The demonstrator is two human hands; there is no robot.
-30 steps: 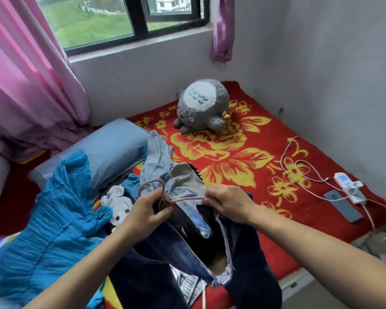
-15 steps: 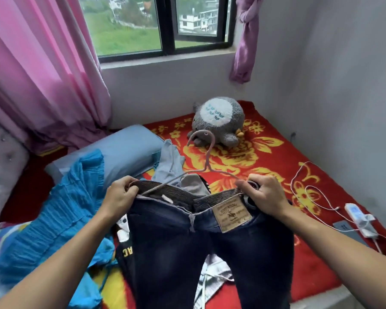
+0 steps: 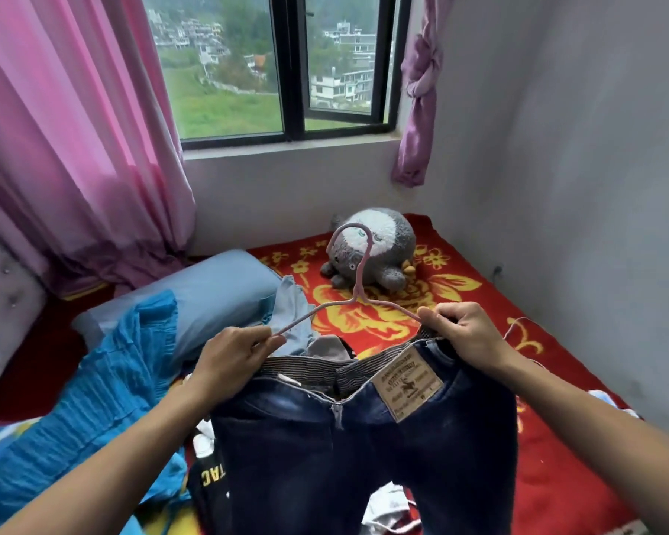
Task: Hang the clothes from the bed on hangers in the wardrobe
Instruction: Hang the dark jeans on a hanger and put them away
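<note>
Though dark blue, jeans (image 3: 364, 461) bear tan patch (image 3: 407, 384).

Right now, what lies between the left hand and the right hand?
In the head view, the pink hanger spans from the left hand to the right hand; the waistband of the jeans stretches below it.

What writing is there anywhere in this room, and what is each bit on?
"TAC": yellow letters on a black garment beside the jeans; the rest of the word is hidden.
On the brown patch at the jeans' waistband: lines of print, too blurred to read.
No other text shows.
</note>
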